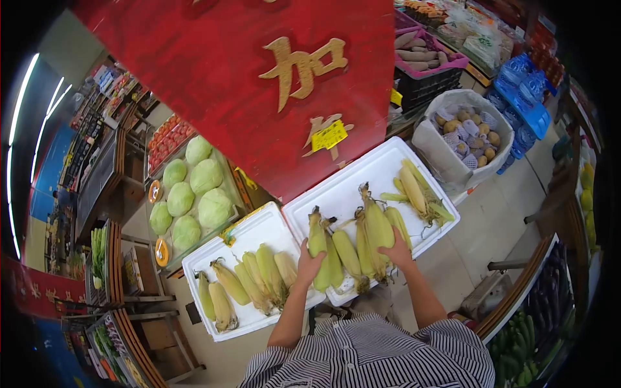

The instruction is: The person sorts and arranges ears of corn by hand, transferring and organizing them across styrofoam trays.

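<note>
Ears of corn in pale green husks lie in a row in the right white foam box [446, 191]. At the row's left end, my left hand [310, 264] is closed around the lower part of an ear of corn [317, 238]. My right hand [396, 251] grips a taller ear of corn [376, 223] from its right side. Several more ears sit between my hands. Fingers of both hands are partly hidden behind the husks. A loose pile of corn and husks [417, 194] rests at that box's far right. More corn [255, 278] fills the left foam box [194, 260].
Green cabbages [207, 174] sit on a stand to the left, with tomatoes [169, 139] behind. A red panel [259, 84] rises just beyond the boxes. At the right are a white-lined bin [435, 143] of netted produce and bottled water [517, 71]. Eggplants [550, 284] lie lower right.
</note>
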Available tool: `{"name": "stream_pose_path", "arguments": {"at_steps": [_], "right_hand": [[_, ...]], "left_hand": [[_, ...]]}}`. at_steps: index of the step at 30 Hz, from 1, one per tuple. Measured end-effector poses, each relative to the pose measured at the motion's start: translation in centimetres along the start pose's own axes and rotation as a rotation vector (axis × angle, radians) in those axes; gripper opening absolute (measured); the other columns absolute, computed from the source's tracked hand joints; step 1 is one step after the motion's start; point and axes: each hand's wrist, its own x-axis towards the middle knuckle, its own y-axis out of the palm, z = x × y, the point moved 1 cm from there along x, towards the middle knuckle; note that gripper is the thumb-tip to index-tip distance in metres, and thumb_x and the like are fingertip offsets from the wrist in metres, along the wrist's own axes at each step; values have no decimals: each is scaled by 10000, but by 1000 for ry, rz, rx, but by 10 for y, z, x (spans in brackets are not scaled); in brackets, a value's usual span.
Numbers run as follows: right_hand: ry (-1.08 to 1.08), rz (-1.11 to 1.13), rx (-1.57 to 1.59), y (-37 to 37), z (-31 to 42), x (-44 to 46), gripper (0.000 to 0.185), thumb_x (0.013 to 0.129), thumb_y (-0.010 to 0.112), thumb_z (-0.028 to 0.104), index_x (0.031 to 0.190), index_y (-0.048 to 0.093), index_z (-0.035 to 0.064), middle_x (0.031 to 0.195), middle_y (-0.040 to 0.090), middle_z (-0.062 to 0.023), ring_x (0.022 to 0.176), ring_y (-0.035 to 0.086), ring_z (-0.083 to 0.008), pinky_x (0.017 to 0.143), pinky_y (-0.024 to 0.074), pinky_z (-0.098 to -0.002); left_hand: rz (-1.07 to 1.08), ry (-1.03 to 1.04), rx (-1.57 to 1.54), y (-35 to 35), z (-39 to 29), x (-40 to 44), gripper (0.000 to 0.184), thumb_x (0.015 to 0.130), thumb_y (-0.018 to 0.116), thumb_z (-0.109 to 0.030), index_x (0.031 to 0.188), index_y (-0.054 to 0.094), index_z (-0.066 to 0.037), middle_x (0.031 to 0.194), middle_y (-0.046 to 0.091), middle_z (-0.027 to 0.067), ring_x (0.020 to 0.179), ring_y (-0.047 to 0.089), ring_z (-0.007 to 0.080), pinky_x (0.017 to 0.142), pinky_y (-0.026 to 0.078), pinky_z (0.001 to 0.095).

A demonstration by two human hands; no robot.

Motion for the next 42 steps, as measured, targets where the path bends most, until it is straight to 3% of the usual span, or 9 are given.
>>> {"name": "stream_pose_path", "arguments": {"at_steps": [7, 13, 15, 19, 21, 28, 34, 40, 42], "right_hand": [[-153, -101, -64, 4, -40, 7, 805, 655, 735, 192, 1350, 384, -13, 1216, 556, -227, 1123, 541, -344, 944, 425, -385], [18, -12, 111, -12, -40, 10, 771, 679, 705, 256, 1326, 399, -31, 1174, 528, -259, 1123, 503, -381, 978, 398, -411], [-1, -109, -34, -5, -39, 6, 768, 693, 702, 286, 1321, 397, -36, 1184, 518, -264, 1109, 510, -380, 956, 411, -418], [-90, -245, -560, -6, -25, 3, 788, 691, 724, 356, 1296, 418, -46, 1120, 508, -257, 1067, 497, -410, 913, 426, -453], [-83, -209, -485, -9, -25, 7, 809, 688, 734, 380, 1302, 415, -39, 1111, 498, -257, 1067, 488, -415, 905, 428, -461], [-92, -216, -433, -9, -30, 8, 768, 705, 739, 371, 1297, 428, -7, 1144, 494, -257, 1096, 471, -408, 913, 422, -468], [-233, -475, -516, 13, 20, -26, 606, 710, 750, 199, 1220, 487, 4, 1141, 506, -226, 1053, 463, -404, 905, 400, -471], [-623, -147, -548, 118, 58, -49, 563, 698, 768, 204, 1188, 539, 45, 1187, 492, -198, 1124, 426, -399, 955, 377, -483], [-478, 1, -717, 166, 64, -62, 587, 697, 774, 249, 1207, 544, 71, 1272, 431, -197, 1185, 381, -406, 980, 365, -502]], "left_hand": [[11, 137, 153, 73, 16, 50, 776, 773, 710, -258, 1360, 300, 41, 1136, 581, 234, 1002, 610, 300, 855, 493, 364], [4, 194, 358, 95, 26, 56, 813, 732, 739, -281, 1338, 307, 46, 1189, 496, 289, 1097, 523, 390, 939, 436, 431], [12, 112, 334, 94, 10, 42, 880, 738, 726, -296, 1391, 244, 45, 1243, 406, 331, 1154, 436, 463, 999, 375, 473], [-106, 173, 454, 94, 11, 32, 893, 748, 721, -329, 1397, 233, 44, 1265, 364, 349, 1130, 440, 479, 980, 380, 494], [-116, 174, 514, 89, 15, 25, 893, 757, 714, -344, 1400, 229, 41, 1265, 353, 348, 1123, 440, 480, 972, 382, 500], [50, 151, 376, 39, 56, 10, 805, 782, 722, -333, 1372, 321, 38, 1225, 436, 273, 1078, 498, 364, 911, 439, 435], [66, 143, 113, -36, 78, -19, 613, 846, 681, -263, 1318, 422, 32, 1185, 519, 203, 990, 570, 266, 812, 499, 357], [-63, 153, -54, -130, 99, -54, 411, 865, 661, -218, 1187, 551, 12, 1066, 602, 163, 958, 589, 230, 786, 503, 352], [-129, 173, -95, -168, 99, -73, 362, 844, 671, -186, 1135, 576, 7, 1027, 610, 158, 932, 593, 246, 767, 500, 353]]}}
